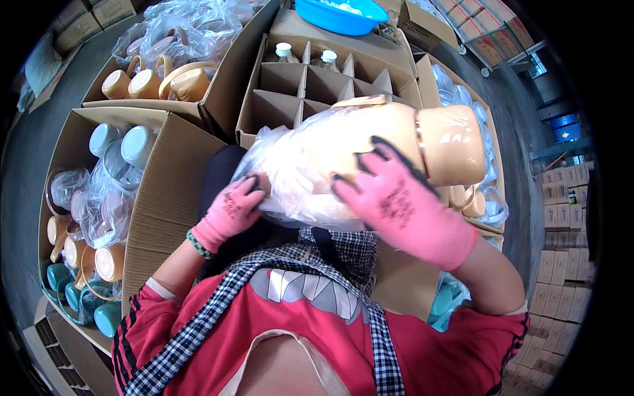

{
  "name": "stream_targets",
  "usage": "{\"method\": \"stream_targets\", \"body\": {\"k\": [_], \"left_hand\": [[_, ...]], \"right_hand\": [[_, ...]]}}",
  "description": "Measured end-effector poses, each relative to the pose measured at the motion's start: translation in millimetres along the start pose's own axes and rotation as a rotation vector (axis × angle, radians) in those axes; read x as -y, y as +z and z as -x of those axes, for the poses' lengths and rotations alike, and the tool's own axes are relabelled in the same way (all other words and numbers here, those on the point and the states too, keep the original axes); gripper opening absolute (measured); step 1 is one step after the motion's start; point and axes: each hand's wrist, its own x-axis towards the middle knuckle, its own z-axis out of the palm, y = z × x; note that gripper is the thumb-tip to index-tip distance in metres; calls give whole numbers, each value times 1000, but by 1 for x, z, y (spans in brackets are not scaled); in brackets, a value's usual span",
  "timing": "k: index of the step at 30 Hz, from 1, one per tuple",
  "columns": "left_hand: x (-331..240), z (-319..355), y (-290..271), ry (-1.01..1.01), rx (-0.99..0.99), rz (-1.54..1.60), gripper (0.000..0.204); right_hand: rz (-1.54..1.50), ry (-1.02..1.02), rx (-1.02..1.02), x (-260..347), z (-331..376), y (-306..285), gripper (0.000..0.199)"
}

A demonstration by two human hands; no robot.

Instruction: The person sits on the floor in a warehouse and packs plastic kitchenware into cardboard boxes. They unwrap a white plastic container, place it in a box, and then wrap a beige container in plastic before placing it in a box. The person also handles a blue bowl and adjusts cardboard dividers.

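A peach thermos jug [386, 122] lies on its side across my lap, its capped end to the right and its handle [360, 101] on the far side. A clear plastic bag [290, 165] covers its left part, bunched and wrinkled. My left hand [231, 210], in a pink glove with dark fingertips, is closed on the bag at the jug's left end. My right hand [403, 204], gloved the same way, curls over the near side of the jug's body, with thumb and fingers pressed on it. The jug's underside is hidden.
Ahead stands a divided carton [307, 82] with two white-capped bottles in its cells. Boxes of peach and teal jug parts [109, 263] flank me on the left, and another box [494, 132] on the right. A blue basin [343, 20] sits at the far side. Stacked cartons [561, 218] line the right.
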Motion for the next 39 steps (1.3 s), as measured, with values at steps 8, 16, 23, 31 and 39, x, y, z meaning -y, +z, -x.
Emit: {"method": "stream_targets", "body": {"k": [8,16,23,31,39], "left_hand": [[56,22,-33,-294,-92,-419,23],[-31,16,8,-84,791,276,30],[-28,22,-28,-374,782,706,24],[2,-31,-95,-564,-85,652,33],[74,-169,-32,-423,-246,1402,58]], "right_hand": [[-900,724,-508,-86,32,-25,41],[-1180,1093,-800,-26,-19,45,52],[-1583,1165,-801,90,-10,173,42],[-2515,517,-444,143,17,216,28],[-1412,558,-367,50,16,125,25]]}}
